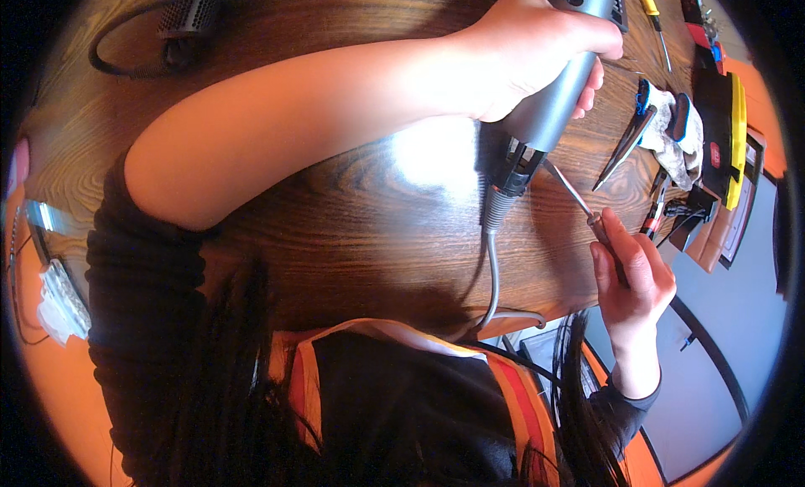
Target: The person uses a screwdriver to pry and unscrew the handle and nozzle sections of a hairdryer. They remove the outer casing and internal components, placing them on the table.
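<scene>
My left hand [537,47] is wrapped round a grey cylindrical appliance body [549,110], tilted over the wooden table. Its lower end is open and shows dark inner parts, from which a ribbed strain relief and a grey cord [493,252] run down toward me. A screwdriver [574,192] with a thin metal shaft is held by its handle in my right hand [633,277], fingers closed. The shaft points up and left at the open end of the body. Whether its tip touches anything inside cannot be made out.
Right of the body lie a pointed metal tool [625,150], white work gloves [675,139] with blue trim and a yellow-handled screwdriver [650,2]. A black and yellow case [729,143] stands at the right edge. Far left is a perforated dark cylinder [186,19] with a cable.
</scene>
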A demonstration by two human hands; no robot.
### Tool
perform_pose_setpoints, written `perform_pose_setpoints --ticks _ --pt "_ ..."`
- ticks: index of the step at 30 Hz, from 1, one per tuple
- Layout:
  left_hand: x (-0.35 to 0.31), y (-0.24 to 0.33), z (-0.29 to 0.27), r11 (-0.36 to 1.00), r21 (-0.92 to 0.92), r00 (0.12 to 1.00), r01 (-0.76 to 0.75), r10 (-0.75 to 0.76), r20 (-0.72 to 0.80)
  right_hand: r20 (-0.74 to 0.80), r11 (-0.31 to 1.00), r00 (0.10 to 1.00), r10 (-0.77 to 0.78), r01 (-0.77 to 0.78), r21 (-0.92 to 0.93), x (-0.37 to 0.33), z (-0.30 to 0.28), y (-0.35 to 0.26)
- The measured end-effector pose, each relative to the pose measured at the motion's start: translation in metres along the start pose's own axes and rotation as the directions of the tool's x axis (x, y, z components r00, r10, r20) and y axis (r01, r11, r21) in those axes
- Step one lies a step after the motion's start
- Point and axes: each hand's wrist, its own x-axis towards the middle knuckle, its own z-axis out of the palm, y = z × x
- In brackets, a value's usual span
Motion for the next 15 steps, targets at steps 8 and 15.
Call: perform_pose_setpoints --ticks 8,15 --pt "0.001 -0.001 0.003 0.999 0.030 0.999 -0.029 0.030 -0.043 0.167 0.992 0.984 -0.065 0.082 -0.096 0.018 -0.027 0.004" --pt "-0.003 -0.007 0.006 0.996 0.024 0.996 -0.090 0.091 -0.016 0.272 0.958 0.958 0.095 -0.162 0.236 0.033 -0.013 0.006"
